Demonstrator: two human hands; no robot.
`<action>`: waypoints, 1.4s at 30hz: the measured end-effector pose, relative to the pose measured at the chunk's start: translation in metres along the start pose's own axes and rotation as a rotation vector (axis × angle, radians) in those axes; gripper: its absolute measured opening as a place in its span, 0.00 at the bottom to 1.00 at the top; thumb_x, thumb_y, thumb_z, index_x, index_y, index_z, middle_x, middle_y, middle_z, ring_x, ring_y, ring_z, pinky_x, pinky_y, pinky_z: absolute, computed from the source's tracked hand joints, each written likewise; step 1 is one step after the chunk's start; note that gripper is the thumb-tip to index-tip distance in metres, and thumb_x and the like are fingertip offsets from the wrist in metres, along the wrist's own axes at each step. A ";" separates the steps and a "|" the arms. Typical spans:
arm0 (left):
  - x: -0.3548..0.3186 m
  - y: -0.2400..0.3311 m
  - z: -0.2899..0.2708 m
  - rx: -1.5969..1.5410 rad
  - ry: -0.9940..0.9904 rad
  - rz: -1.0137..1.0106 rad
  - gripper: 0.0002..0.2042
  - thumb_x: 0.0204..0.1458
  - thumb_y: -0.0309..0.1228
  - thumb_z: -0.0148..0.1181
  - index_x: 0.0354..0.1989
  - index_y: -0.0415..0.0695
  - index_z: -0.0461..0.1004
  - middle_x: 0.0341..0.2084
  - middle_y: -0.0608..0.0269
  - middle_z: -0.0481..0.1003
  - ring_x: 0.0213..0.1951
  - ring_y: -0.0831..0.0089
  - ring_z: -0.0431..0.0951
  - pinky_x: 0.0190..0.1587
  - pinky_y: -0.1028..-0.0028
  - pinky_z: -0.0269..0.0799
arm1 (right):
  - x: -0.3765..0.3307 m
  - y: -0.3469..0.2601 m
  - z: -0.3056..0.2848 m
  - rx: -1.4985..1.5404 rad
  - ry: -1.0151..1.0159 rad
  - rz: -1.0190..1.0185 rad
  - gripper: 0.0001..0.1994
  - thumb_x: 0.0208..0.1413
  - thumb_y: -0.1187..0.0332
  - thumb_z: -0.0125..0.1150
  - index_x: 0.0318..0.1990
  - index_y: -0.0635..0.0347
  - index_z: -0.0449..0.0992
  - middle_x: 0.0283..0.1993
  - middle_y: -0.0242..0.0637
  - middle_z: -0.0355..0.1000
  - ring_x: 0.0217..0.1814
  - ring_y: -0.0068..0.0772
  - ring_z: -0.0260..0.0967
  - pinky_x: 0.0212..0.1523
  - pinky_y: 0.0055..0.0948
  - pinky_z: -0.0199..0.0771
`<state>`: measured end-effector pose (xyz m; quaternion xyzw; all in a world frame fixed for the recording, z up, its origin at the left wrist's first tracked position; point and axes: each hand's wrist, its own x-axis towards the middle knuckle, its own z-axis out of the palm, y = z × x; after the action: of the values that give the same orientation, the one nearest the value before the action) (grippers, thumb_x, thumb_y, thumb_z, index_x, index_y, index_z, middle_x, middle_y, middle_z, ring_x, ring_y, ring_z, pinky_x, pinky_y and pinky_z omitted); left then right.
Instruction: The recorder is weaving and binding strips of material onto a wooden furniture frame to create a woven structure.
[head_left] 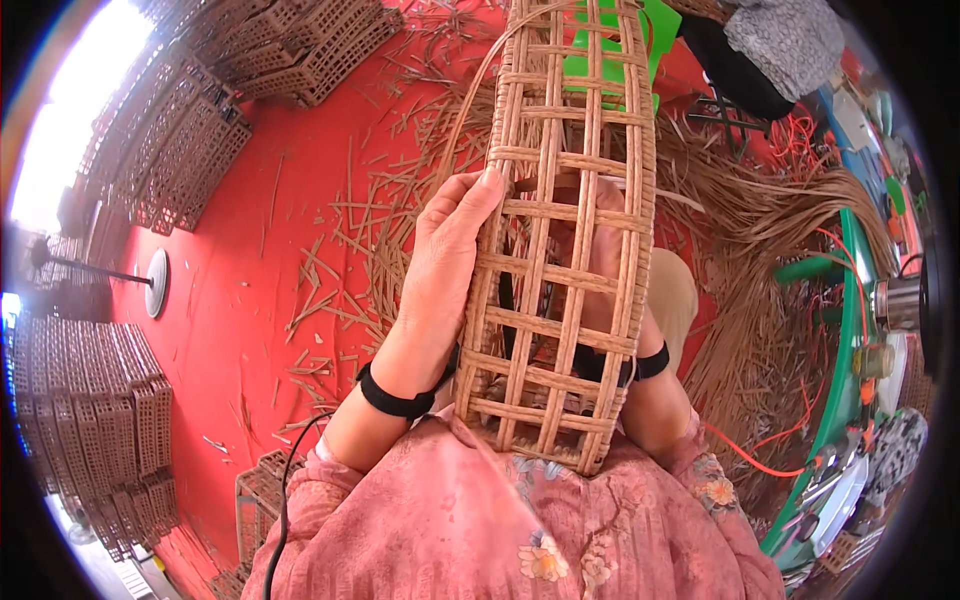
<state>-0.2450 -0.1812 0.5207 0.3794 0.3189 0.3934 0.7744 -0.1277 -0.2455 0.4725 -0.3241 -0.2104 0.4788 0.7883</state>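
A long brown woven basket (565, 270) with an open lattice side stands tilted in front of me, its near end against my pink flowered shirt. My left hand (450, 235) grips its left edge, the thumb lying over the rim and the fingers folded behind. Behind the lattice is my right hand (603, 235), seen only through the gaps; its fingers are partly hidden, and it seems to be at a flat strip (580, 183) that crosses inside the weave. A loose thin strand (463, 125) curves away from the basket's upper left.
Stacked woven baskets (95, 430) fill the left side, with more (300, 50) at the upper left. Cut strips (340, 215) litter the red floor. A bundle of long strands (780, 200) lies on the right by a green-edged table (835, 390) holding tools. A bright green stool (655, 30) stands ahead.
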 end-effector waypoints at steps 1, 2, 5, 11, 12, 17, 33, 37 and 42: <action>0.001 0.000 0.004 0.019 -0.017 -0.024 0.09 0.56 0.36 0.55 0.37 0.43 0.71 0.29 0.71 0.74 0.29 0.86 0.72 0.34 0.83 0.69 | -0.002 0.004 -0.003 0.009 -0.002 -0.191 0.18 0.60 0.54 0.51 0.49 0.57 0.69 0.40 0.30 0.72 0.41 0.25 0.69 0.41 0.29 0.73; 0.005 0.000 -0.008 0.058 0.018 -0.025 0.09 0.56 0.36 0.56 0.38 0.43 0.71 0.29 0.71 0.74 0.29 0.86 0.73 0.34 0.82 0.69 | 0.008 0.021 -0.014 0.045 -0.023 -0.167 0.18 0.60 0.54 0.51 0.49 0.57 0.69 0.40 0.30 0.72 0.41 0.25 0.69 0.41 0.29 0.73; 0.016 -0.002 -0.001 0.090 -0.092 -0.088 0.14 0.54 0.38 0.58 0.44 0.42 0.70 0.34 0.67 0.75 0.33 0.81 0.75 0.37 0.78 0.72 | 0.012 -0.022 -0.045 -0.715 0.257 -0.258 0.13 0.58 0.63 0.52 0.43 0.63 0.72 0.33 0.37 0.74 0.36 0.23 0.70 0.34 0.25 0.72; 0.023 -0.008 0.019 0.069 -0.025 -0.097 0.09 0.56 0.36 0.56 0.36 0.44 0.70 0.28 0.73 0.73 0.27 0.86 0.72 0.31 0.82 0.70 | 0.010 -0.076 -0.082 -0.166 0.595 -0.432 0.15 0.59 0.66 0.49 0.49 0.66 0.70 0.40 0.42 0.74 0.38 0.25 0.71 0.31 0.24 0.71; 0.026 -0.009 0.020 0.060 -0.025 -0.095 0.09 0.56 0.37 0.56 0.37 0.45 0.70 0.27 0.73 0.73 0.26 0.86 0.72 0.30 0.82 0.70 | 0.009 -0.080 -0.081 -0.158 0.598 -0.430 0.15 0.59 0.66 0.49 0.49 0.66 0.70 0.40 0.42 0.74 0.38 0.25 0.71 0.31 0.24 0.71; 0.034 -0.014 0.024 0.108 -0.090 -0.086 0.11 0.57 0.37 0.55 0.42 0.45 0.67 0.29 0.73 0.70 0.27 0.86 0.71 0.30 0.82 0.71 | 0.014 -0.096 -0.064 -0.240 0.635 -0.685 0.19 0.60 0.72 0.46 0.58 0.62 0.64 0.45 0.44 0.73 0.38 0.26 0.71 0.26 0.17 0.65; 0.059 -0.028 0.020 0.126 -0.113 -0.070 0.16 0.61 0.40 0.45 0.48 0.41 0.67 0.39 0.67 0.70 0.42 0.83 0.69 0.44 0.80 0.64 | 0.017 -0.125 -0.129 -0.051 0.227 -0.403 0.15 0.60 0.59 0.50 0.42 0.64 0.70 0.29 0.28 0.60 0.32 0.21 0.56 0.28 0.18 0.55; 0.057 -0.026 0.025 0.079 -0.088 -0.121 0.15 0.61 0.39 0.47 0.48 0.41 0.65 0.38 0.68 0.70 0.41 0.84 0.70 0.43 0.80 0.67 | 0.022 -0.108 -0.125 -0.390 0.516 -0.073 0.13 0.57 0.60 0.56 0.26 0.58 0.71 0.18 0.21 0.56 0.18 0.15 0.51 0.17 0.15 0.45; 0.057 -0.025 0.029 0.041 -0.106 -0.122 0.14 0.60 0.39 0.49 0.47 0.42 0.64 0.37 0.69 0.70 0.39 0.85 0.70 0.40 0.81 0.69 | 0.020 -0.089 -0.119 -0.421 0.301 0.041 0.12 0.53 0.62 0.62 0.26 0.59 0.73 0.18 0.21 0.59 0.17 0.12 0.52 0.16 0.13 0.46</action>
<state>-0.1855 -0.1521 0.5035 0.3950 0.3080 0.3184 0.8048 0.0125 -0.2940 0.4532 -0.5530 -0.1794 0.3865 0.7160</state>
